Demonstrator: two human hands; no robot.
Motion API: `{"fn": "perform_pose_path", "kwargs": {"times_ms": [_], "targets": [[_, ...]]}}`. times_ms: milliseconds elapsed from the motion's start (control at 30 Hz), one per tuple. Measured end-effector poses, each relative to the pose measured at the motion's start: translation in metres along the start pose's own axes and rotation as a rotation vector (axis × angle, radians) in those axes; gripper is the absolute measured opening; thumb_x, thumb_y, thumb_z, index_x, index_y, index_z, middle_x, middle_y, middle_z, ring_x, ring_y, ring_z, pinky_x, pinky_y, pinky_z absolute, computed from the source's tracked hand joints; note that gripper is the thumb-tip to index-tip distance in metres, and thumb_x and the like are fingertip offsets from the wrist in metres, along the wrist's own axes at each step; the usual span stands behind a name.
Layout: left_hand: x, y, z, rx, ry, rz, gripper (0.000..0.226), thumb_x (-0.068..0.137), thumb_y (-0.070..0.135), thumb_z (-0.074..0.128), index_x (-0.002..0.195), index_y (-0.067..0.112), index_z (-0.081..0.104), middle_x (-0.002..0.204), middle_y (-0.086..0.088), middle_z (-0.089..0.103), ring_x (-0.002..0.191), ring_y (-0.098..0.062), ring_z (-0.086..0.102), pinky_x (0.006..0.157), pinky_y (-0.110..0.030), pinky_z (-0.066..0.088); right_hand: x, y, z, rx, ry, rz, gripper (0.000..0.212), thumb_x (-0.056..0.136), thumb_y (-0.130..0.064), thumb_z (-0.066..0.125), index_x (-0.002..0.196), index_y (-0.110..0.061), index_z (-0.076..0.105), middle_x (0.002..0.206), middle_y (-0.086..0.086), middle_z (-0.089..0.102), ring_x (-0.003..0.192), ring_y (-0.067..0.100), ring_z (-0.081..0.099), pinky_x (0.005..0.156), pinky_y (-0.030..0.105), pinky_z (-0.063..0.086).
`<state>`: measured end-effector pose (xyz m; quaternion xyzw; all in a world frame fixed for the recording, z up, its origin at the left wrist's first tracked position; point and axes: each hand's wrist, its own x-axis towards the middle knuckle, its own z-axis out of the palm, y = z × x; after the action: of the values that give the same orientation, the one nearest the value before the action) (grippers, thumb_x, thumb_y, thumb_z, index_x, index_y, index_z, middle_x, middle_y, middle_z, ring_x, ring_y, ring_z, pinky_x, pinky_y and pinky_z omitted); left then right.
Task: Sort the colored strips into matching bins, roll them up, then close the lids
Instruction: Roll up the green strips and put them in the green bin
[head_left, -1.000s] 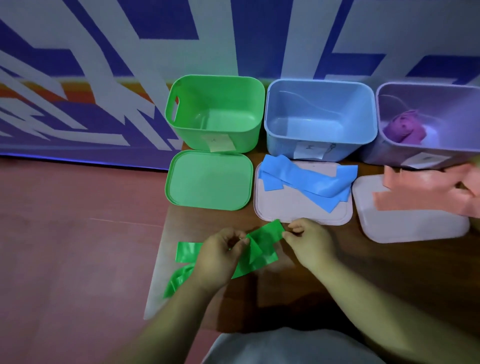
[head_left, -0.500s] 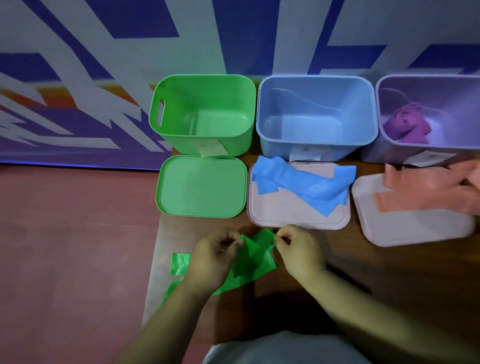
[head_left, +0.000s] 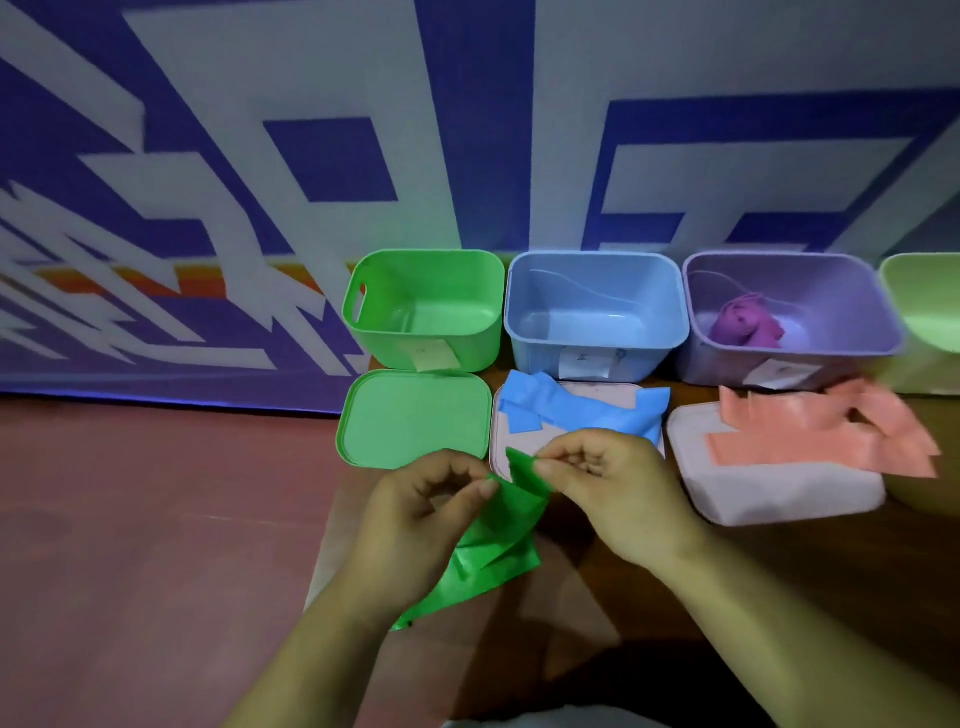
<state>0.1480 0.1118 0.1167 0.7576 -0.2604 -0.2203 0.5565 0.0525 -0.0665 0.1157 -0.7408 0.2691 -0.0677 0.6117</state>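
Note:
A green strip (head_left: 498, 540) hangs between both hands above the table's front left. My left hand (head_left: 421, 525) pinches its edge at thumb and forefinger. My right hand (head_left: 608, 488) pinches its upper end close by. Behind stand an open green bin (head_left: 363, 332), an open blue bin (head_left: 670, 332) and an open purple bin (head_left: 878, 322) with a rolled purple strip (head_left: 743, 322) inside. Blue strips (head_left: 571, 410) lie on a pale lid (head_left: 524, 444). Orange-pink strips (head_left: 821, 436) lie on another pale lid (head_left: 779, 493). The green lid (head_left: 415, 415) lies flat in front of its bin.
A light green bin (head_left: 930, 312) shows partly at the far right edge. The brown table (head_left: 779, 561) ends at its left edge near the green lid, with red floor (head_left: 156, 545) beyond. A blue and white patterned wall (head_left: 467, 130) stands right behind the bins.
Both hands have lifted the green strip off the table and drawn its upper end together. The view has tilted up, showing more wall.

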Motion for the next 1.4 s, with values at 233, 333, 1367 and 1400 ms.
{"fn": "perform_pose_path", "kwargs": {"times_ms": [233,333,1367,1400], "targets": [[-0.015,0.066,0.022,-0.155,0.093,0.109,0.007,0.08,0.008,0.076,0.077,0.013,0.072,0.075,-0.005,0.072,0.066,-0.012,0.065,0.062,-0.02,0.051,-0.034,-0.051,-0.051,0.093,0.023,-0.078,0.009,0.084,-0.013,0.075,0.083,-0.021,0.076,0.082,-0.008,0.076,0.078,0.006,0.071,0.073,0.016,0.054],[-0.021,0.087,0.04,-0.13,0.102,0.179,0.008,0.076,0.016,0.076,0.082,0.022,0.074,0.08,-0.003,0.075,0.072,-0.019,0.07,0.069,-0.03,0.057,-0.05,-0.064,-0.073,0.166,0.028,-0.09,0.008,0.084,-0.011,0.073,0.081,-0.018,0.076,0.074,-0.006,0.074,0.07,0.003,0.067,0.068,0.015,0.05],[-0.052,0.141,0.176,-0.118,0.397,0.232,0.017,0.074,0.029,0.075,0.09,0.029,0.07,0.076,-0.001,0.07,0.073,-0.022,0.065,0.068,-0.04,0.052,-0.087,-0.06,-0.197,0.318,-0.384,0.025,0.018,0.073,-0.023,0.076,0.083,-0.008,0.075,0.088,0.017,0.073,0.084,0.02,0.065,0.096,0.047,0.051],[-0.052,0.14,0.178,-0.127,0.39,0.231,0.024,0.075,0.028,0.075,0.098,0.029,0.071,0.078,-0.002,0.07,0.074,-0.024,0.065,0.07,-0.043,0.053,-0.086,-0.059,-0.198,0.313,-0.391,0.027,0.012,0.077,-0.019,0.077,0.083,-0.01,0.076,0.089,0.017,0.073,0.084,0.021,0.065,0.094,0.046,0.051]]}}
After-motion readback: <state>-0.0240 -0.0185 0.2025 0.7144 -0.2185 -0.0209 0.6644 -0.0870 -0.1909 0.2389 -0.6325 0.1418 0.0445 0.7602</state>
